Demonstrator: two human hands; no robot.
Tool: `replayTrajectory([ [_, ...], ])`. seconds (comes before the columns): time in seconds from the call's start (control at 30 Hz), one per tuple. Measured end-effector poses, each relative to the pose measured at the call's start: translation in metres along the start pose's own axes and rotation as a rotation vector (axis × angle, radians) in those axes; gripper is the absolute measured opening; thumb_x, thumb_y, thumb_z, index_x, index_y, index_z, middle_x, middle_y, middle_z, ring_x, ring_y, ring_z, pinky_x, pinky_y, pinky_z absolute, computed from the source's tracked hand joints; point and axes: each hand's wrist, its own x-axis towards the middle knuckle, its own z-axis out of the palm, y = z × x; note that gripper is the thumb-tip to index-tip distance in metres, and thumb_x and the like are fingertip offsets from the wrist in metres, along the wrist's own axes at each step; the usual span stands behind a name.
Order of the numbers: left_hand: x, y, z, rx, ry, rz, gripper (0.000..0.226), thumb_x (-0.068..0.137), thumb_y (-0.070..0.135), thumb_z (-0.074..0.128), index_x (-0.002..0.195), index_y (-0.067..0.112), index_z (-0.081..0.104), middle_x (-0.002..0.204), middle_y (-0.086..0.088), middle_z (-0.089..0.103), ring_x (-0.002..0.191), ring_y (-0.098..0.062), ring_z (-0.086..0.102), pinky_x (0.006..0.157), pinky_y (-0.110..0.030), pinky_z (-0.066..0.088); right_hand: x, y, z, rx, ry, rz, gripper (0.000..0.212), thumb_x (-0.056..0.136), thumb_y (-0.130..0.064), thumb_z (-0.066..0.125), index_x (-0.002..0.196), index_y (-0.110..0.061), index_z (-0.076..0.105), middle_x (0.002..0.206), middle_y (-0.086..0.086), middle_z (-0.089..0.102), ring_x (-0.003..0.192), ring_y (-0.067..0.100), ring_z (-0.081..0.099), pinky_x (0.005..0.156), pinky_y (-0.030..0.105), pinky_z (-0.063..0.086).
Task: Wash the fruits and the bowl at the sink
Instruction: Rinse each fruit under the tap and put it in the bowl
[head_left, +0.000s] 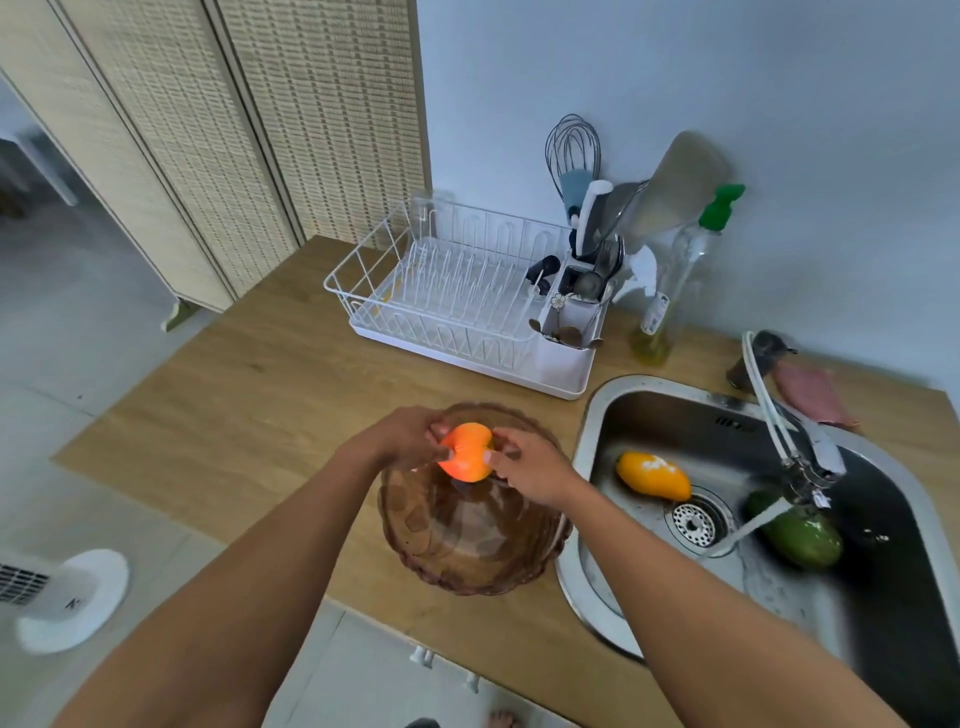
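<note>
Two fruits (653, 475) (800, 535) in sink (670, 415), left hand (405, 436) and right hand (530, 467) gripping orange (466, 451) above bowl (467, 579)

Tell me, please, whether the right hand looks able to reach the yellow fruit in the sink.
Probably yes, once freed: the right hand holds the orange fruit with the left hand over the bowl. The yellow fruit lies uncovered in the sink close by, clear of the faucet.

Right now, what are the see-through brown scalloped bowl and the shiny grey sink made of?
The brown scalloped bowl looks like tinted glass, maybe plastic: the wooden counter shows through it. The grey sink looks like brushed stainless steel: dull silver with soft reflections.
</note>
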Motion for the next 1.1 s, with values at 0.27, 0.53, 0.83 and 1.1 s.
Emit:
replayTrajectory([
  [0.27,0.003,0.044,-0.006,0.363,0.407,0.092,0.042,0.100,0.045,0.038,0.089,0.012,0.061,0.105,-0.017,0.068,0.100,-0.037,0.060,0.071,-0.035,0.037,-0.002,-0.002,-0.037,0.180,0.166,0.028,0.026,0.099,-0.024,0.044,0.092,-0.014,0.067,0.080,0.003,0.066,0.063,0.016,0.061,0.064,0.033,0.052],
  [0.53,0.022,0.107,0.039,0.253,0.338,0.347,0.019,0.095,0.029,0.052,0.093,0.014,0.063,0.090,-0.009,0.071,0.084,-0.030,0.063,0.066,-0.036,0.045,-0.023,0.023,-0.068,0.180,0.426,0.059,0.031,0.095,-0.017,0.044,0.070,-0.018,0.063,0.064,-0.005,0.058,0.062,0.011,0.052,0.062,0.029,0.039],
  [0.83,0.046,0.149,0.143,0.260,0.054,0.388,0.013,0.092,0.027,0.054,0.083,0.019,0.059,0.090,-0.006,0.068,0.080,-0.021,0.059,0.069,-0.031,0.043,-0.087,0.102,-0.089,0.136,0.489,0.261,0.035,0.093,-0.011,0.046,0.058,-0.016,0.052,0.061,0.005,0.050,0.058,0.020,0.044,0.054,0.030,0.031],
  [1.1,0.059,0.174,0.195,0.271,0.031,0.358,0.026,0.094,0.030,0.050,0.092,0.011,0.067,0.093,-0.014,0.069,0.082,-0.032,0.064,0.072,-0.037,0.051,-0.123,0.155,-0.102,0.155,0.505,0.371,0.029,0.094,-0.018,0.046,0.073,-0.013,0.065,0.071,0.001,0.059,0.072,0.019,0.053,0.063,0.029,0.037],
])
